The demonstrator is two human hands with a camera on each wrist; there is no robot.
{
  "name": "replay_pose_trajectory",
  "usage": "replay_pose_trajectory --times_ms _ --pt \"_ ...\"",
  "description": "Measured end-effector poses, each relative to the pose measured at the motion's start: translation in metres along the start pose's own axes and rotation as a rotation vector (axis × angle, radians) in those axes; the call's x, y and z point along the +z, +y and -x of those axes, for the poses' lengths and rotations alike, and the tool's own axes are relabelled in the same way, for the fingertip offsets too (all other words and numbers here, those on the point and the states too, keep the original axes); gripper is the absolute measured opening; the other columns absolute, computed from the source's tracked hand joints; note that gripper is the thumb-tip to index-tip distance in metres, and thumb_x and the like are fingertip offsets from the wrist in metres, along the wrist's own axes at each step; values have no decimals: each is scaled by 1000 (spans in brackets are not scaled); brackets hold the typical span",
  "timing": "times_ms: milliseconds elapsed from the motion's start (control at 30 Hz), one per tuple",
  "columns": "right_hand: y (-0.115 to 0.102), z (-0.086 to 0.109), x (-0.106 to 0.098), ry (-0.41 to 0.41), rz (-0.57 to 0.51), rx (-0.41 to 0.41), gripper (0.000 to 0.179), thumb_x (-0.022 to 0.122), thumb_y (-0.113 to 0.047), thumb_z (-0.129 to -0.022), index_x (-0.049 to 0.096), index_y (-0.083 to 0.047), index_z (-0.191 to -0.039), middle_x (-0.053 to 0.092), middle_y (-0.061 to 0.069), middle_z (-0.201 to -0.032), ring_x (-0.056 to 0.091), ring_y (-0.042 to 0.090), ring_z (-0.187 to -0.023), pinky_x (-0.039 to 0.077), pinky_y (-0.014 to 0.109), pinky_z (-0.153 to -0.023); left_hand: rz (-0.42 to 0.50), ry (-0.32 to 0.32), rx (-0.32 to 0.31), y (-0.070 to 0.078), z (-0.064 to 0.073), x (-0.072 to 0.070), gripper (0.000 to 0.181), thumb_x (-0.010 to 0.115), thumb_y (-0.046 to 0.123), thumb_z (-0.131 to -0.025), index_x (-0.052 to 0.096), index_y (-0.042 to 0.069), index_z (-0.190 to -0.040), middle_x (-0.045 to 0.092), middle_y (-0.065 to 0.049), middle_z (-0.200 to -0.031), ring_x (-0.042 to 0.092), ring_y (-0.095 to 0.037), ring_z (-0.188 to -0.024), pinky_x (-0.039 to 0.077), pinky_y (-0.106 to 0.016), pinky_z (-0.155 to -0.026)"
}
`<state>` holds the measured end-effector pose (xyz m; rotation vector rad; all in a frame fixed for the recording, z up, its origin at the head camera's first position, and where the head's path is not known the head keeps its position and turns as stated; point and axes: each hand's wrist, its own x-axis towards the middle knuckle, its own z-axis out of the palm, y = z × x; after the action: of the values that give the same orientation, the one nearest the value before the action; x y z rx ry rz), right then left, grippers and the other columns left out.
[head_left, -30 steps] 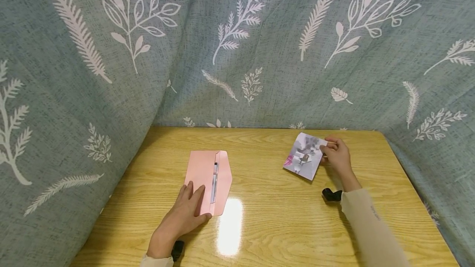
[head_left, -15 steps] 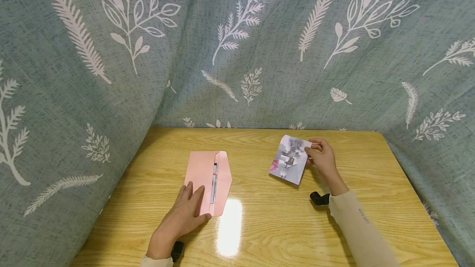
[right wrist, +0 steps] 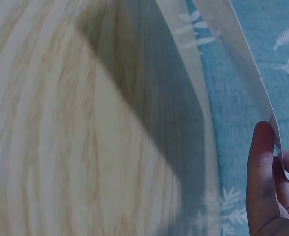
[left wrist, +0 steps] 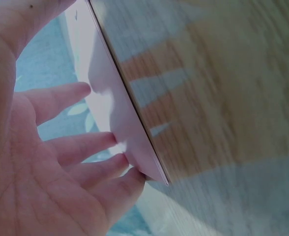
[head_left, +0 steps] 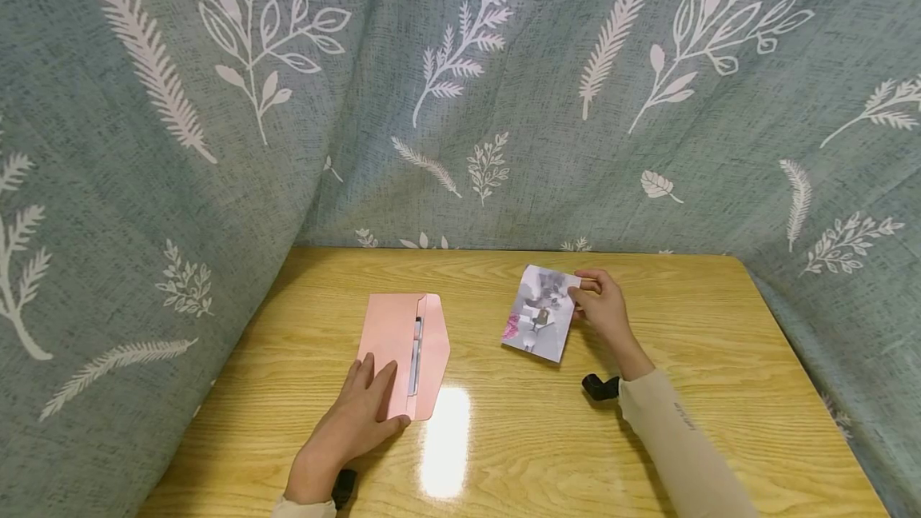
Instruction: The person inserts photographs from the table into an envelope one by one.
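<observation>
A pink envelope (head_left: 388, 326) lies on the table at the left, its pointed flap (head_left: 435, 358) folded out to the right. Through the slot beside the flap shows a strip of a greyish card (head_left: 415, 358). My left hand (head_left: 350, 418) rests on the envelope's near left part with fingers spread; the left wrist view has those straight fingertips touching the pink paper (left wrist: 117, 115). To the right, my right hand (head_left: 607, 314) pinches the right edge of a printed grey card (head_left: 543, 310) with a pink flower. In the right wrist view the card (right wrist: 243, 54) is held above the table, seen nearly edge-on.
The wooden table (head_left: 504, 438) has a bright light reflection (head_left: 444, 442) near its front. A blue-green curtain (head_left: 532, 166) with white leaf prints stands along the back and both sides. Black wrist devices (head_left: 600, 387) sit at both wrists.
My right hand has moved left with the printed card, bringing it nearer to the envelope. The left hand and the envelope have stayed in place.
</observation>
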<state>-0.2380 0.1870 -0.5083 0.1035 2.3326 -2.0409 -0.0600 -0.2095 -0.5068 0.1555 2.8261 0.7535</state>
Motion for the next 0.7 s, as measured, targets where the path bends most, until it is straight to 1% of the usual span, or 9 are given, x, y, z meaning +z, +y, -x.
replay_pose_trajectory --times_ms 233,433,700 --pt "1 -4 12 -6 -11 -7 41 63 0 -96 50 7 -134 59 13 -99 63 10 -59 57 30 -56 -2 -3 4 0 -1 1 85 78 41 -86 39 8 -154 14 -32 -159 8 -50 -147 25 -68 -109" --pt "-1 -3 22 -14 -4 9 40 63 -1 -96 51 5 -134 59 14 -101 63 13 -59 57 31 -57 -6 1 2 0 0 1 84 79 40 -86 40 8 -154 14 -32 -159 9 -50 -147 25 -68 -109" --pt "-6 0 39 -43 -1 7 39 64 -2 -96 52 4 -133 57 13 -99 60 16 -61 56 33 -56 -7 -1 0 0 0 1 84 78 41 -87 39 9 -154 14 -32 -160 8 -50 -147 25 -68 -109"
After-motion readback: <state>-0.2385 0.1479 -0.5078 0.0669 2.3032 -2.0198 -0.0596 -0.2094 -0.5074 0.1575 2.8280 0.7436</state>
